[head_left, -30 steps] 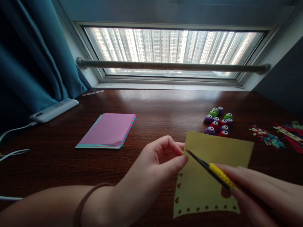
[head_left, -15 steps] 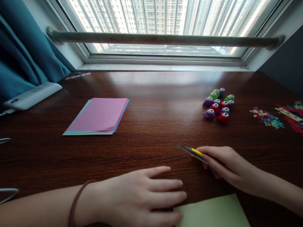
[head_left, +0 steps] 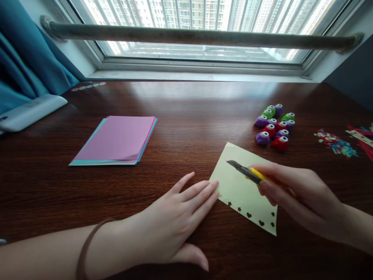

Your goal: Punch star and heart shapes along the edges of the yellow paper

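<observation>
A pale yellow-green sheet of paper (head_left: 241, 186) lies at an angle on the dark wooden table, with small star, heart and other cut-outs along its near edges. My left hand (head_left: 183, 214) is spread flat, fingertips resting on the sheet's left edge and the thumb apart on the table. Between the thumb and fingers of my right hand (head_left: 297, 190) is a utility knife (head_left: 256, 175) with a yellow-and-dark body. Its blade is out and points left over the upper part of the sheet; whether it touches the paper I cannot tell. My right hand covers the sheet's right side.
A stack of pink and blue paper (head_left: 116, 140) lies on the left. Several purple, green and red craft punches (head_left: 274, 126) cluster at the back right, beside punched-out confetti (head_left: 335, 143) and red paper strips (head_left: 363, 140). A white device (head_left: 35, 112) sits by the blue curtain (head_left: 32, 58).
The yellow-green sheet has come up from the bottom edge to between my hands and turned. My left hand has moved up onto its edge. The knife is now over the sheet.
</observation>
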`<state>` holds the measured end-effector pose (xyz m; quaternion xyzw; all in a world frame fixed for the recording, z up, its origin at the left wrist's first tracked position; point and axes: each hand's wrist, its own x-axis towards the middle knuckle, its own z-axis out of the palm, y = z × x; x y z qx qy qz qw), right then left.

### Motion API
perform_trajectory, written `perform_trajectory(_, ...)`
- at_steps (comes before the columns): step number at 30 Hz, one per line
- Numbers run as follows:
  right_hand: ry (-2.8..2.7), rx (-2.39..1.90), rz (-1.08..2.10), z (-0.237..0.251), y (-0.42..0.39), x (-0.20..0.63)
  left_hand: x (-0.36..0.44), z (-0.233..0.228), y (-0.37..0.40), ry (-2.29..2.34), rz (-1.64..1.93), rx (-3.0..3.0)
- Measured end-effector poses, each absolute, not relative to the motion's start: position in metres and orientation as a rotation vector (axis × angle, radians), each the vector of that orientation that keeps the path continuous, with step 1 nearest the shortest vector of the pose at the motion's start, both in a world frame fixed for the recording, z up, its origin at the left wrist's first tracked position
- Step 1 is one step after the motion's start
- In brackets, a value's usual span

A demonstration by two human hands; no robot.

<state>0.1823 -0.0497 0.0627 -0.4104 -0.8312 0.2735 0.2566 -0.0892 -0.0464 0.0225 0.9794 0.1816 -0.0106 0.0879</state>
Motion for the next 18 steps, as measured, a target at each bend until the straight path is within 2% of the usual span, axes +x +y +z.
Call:
perform_trajectory(6, -2.637, -0.897, 0.589, 0.044, -0.034, 0.191, -0.091, 0.028, -0.035, 0.470, -0.075, 2.864)
perform_trajectory(18, -2.874, -1.061, 0.220, 0.039, -0.058, 0.179, -0.091, 0.029, -0.031, 0.544, -0.062, 2.742)
